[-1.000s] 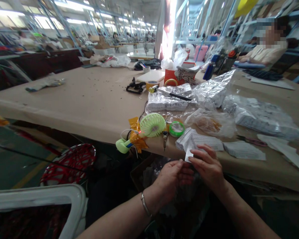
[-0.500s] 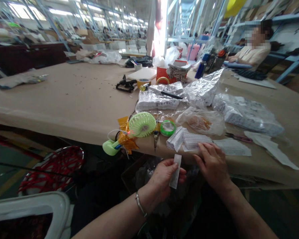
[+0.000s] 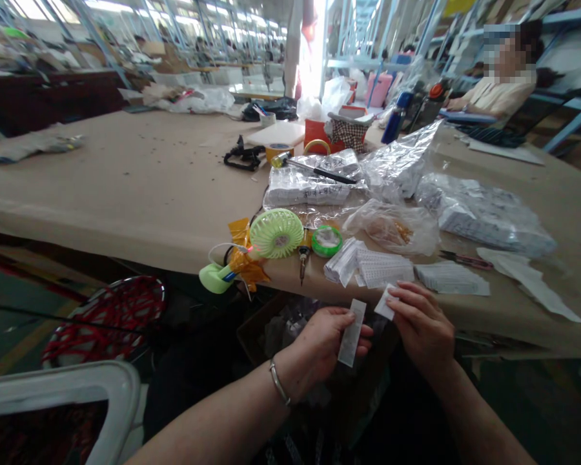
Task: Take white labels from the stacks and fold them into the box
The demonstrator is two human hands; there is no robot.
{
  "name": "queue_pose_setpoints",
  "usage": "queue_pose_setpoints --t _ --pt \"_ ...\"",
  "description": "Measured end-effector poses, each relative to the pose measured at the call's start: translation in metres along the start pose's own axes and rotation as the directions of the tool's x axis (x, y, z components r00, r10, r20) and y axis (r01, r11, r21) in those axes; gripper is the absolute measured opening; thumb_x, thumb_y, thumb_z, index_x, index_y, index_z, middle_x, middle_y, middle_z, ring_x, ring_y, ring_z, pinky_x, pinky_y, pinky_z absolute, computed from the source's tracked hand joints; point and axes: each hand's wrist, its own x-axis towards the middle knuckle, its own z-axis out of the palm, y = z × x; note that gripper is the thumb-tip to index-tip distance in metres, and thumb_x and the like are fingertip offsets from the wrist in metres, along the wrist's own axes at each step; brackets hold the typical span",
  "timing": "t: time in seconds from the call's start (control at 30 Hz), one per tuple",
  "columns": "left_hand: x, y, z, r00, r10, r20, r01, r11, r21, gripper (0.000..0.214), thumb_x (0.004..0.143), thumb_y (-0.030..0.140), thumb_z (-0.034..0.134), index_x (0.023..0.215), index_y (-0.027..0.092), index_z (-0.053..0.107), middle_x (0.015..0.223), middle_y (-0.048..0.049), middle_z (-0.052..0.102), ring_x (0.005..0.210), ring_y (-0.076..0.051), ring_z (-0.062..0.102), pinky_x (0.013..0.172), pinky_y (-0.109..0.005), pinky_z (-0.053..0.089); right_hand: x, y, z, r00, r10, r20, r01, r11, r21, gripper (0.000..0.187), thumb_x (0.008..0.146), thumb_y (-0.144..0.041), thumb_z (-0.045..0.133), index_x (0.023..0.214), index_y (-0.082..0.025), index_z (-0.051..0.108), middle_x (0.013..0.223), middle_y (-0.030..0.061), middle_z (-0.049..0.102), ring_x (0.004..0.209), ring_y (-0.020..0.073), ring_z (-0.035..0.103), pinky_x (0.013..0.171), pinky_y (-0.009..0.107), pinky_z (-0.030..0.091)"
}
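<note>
The left hand (image 3: pixel 322 342) pinches a narrow white label strip (image 3: pixel 352 332) upright below the worktop (image 3: pixel 126 187) edge. The right hand (image 3: pixel 423 326) — fingers (image 3: pixel 401 298) closed — grips a smaller white tag (image 3: pixel 385 303), just beside the strip.

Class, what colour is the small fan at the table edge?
Pale green; the fan shows best in head view.

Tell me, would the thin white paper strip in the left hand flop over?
Probably slightly stiff: the thin white paper strip stands straight in the left hand. It looks thin, so a push would likely bend it. A light pinch holds it, so it is probably very light.
</note>
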Motion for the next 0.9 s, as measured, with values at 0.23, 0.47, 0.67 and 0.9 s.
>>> queue_pose_setpoints --t 0.23,0.47,0.67,0.9 --pt "-0.006 -0.003 0.006 0.985 0.113 0.134 -0.085 0.977 -0.198 0.012 0.068 0.018 0.068 0.072 0.007 0.064 0.064 -0.0039 0.061 0.053 -0.008 0.053 0.051 -0.019 0.036 -0.012 -0.037 0.016 0.971 -0.168 0.172 0.148 0.981 0.124 0.017 0.08 -0.013 0.063 0.087 -0.027 0.071 0.09 0.0027 0.068 0.105 0.0212 0.055 0.09 0.043 0.051" --pt "-0.006 -0.006 0.004 0.987 0.113 0.111 -0.096 0.984 -0.153 0.014 0.063 0.017 0.071 0.072 0.007 0.065 0.064 -0.0046 0.061 0.053 -0.009 0.053 0.052 -0.02 0.037 -0.018 -0.034 0.014 0.97 -0.137 0.202 0.113 0.985 0.128 0.018 0.082 -0.014 0.061 0.089 -0.027 0.07 0.091 0.0032 0.068 0.108 0.0211 0.054 0.087 0.038 0.053" --pt "-0.003 -0.011 0.005 0.992 0.071 0.1 -0.05 0.978 -0.202 0.015 0.064 0.012 0.071 0.076 0.007 0.064 0.063 -0.0028 0.06 0.05 -0.007 0.052 0.048 -0.018 0.036 -0.017 -0.04 0.004 0.945 -0.172 0.279 0.125 0.976 0.181 0.019 0.082 -0.011 0.059 0.095 -0.022 0.067 0.094 0.0037 0.068 0.111 0.0207 0.055 0.09 0.038 0.053" --pt "-0.004 -0.007 0.002 0.999 0.005 0.034 -0.003 0.997 -0.073 0.009 0.08 0.013 0.057 0.087 0.009 0.06 0.071 -0.0097 0.066 0.058 -0.016 0.063 0.057 -0.027 0.05 -0.022 0.009 -0.036 0.992 0.112 0.058 -0.092 0.958 -0.271 0.044 0.086 -0.023 0.055 0.129 -0.02 0.048 0.117 0.0129 0.061 0.118 0.0283 0.05 0.097 0.051 0.044"
